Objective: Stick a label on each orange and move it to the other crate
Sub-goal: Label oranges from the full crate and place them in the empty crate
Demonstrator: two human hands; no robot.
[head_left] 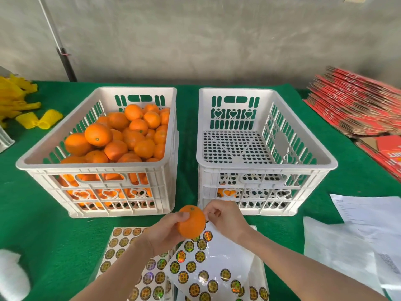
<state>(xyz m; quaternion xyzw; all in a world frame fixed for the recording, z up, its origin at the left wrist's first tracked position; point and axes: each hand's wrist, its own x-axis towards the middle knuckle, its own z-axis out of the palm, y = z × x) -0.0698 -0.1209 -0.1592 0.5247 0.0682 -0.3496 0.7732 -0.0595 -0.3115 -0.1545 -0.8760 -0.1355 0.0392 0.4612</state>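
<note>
My left hand (165,232) grips one orange (191,222) in front of the two white crates, above the label sheets (195,268). My right hand (225,218) is at the orange's right side, its fingertips pinched together against the fruit; a label between them cannot be made out. The left crate (34,164) is heaped with oranges (121,135). The right crate (267,164) shows a bare perforated floor, with one orange (226,193) visible through its front wall at the near left corner.
A green cloth (54,235) covers the table. Yellow foam nets (32,118) lie at the far left, flattened red cartons (355,109) at the far right, white papers (358,235) at the near right, and a white bundle (10,276) at the near left.
</note>
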